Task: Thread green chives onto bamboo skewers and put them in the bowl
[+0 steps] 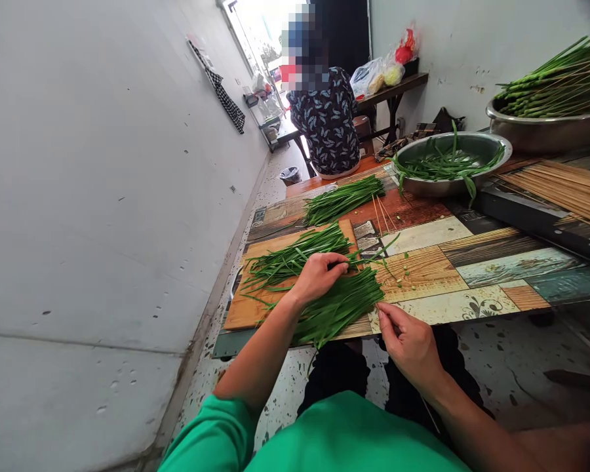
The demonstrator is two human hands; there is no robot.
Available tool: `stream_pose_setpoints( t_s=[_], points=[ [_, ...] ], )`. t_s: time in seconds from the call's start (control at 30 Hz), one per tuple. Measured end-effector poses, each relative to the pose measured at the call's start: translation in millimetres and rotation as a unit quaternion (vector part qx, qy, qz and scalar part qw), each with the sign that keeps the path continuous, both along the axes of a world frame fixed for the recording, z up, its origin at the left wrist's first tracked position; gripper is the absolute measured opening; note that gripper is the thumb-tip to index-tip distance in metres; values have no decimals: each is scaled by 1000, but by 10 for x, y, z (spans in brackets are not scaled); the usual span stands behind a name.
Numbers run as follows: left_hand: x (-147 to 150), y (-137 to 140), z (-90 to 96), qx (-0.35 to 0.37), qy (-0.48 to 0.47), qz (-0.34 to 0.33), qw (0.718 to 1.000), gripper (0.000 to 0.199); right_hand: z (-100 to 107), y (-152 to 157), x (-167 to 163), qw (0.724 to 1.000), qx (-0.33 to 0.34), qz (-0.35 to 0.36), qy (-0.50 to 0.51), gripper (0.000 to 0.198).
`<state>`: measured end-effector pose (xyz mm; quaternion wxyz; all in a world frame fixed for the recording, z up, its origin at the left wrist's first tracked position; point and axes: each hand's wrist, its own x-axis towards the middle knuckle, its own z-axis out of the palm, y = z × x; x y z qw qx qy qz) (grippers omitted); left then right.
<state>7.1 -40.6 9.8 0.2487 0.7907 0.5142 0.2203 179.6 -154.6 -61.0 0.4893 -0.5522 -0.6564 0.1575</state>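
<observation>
My left hand [320,274] is closed in a pinch on a few green chives at the right end of a loose pile of chives [299,254]. That pile lies on a wooden cutting board [246,313]. Nearer to me, a flat row of chives [341,307] spreads over the board's front corner and the table edge. My right hand [409,337] is closed at the right end of this row, thumb and finger pinched on a thin bamboo skewer [430,416], whose rear end shows below the hand. Most of the skewer is hidden by the hand and the chives.
Another chive bundle [344,199] lies beyond the board, beside loose skewers [382,215]. To the right are a metal bowl [435,188] with chive pieces, a large basin [545,131] of skewered greens, many skewers [565,190] and a black-handled knife [541,224]. A person [327,124] sits ahead.
</observation>
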Motion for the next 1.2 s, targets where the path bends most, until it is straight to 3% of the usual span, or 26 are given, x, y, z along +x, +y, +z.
stream_pose_setpoints(
  t_s=[0.43, 0.63, 0.7, 0.87, 0.97, 1.2],
  points=[
    [-9, -15, -28, -32, -36, -21, 999, 22, 6, -2, -10, 1000, -2, -5, 9, 25],
    [-11, -58, 33, -28, -23, -105, 994, 20, -3, -1, -12, 1000, 7, -12, -2, 25],
    [-23, -53, 57, -13, -27, -85, 996, 20, -4, 3, -10, 1000, 11, -11, -3, 25],
    [-8, -10, 62, -14, -22, 55, 998, 24, -7, 5, -8, 1000, 30, -3, -2, 24],
    [52, -9, 47, -23, -9, 38, 999, 22, -9, -8, -5, 1000, 31, 2, -4, 24],
    [109, -29, 31, 35, 13, 2, 999, 27, -26, -17, 4, 999, 31, 0, -8, 24]
  ],
)
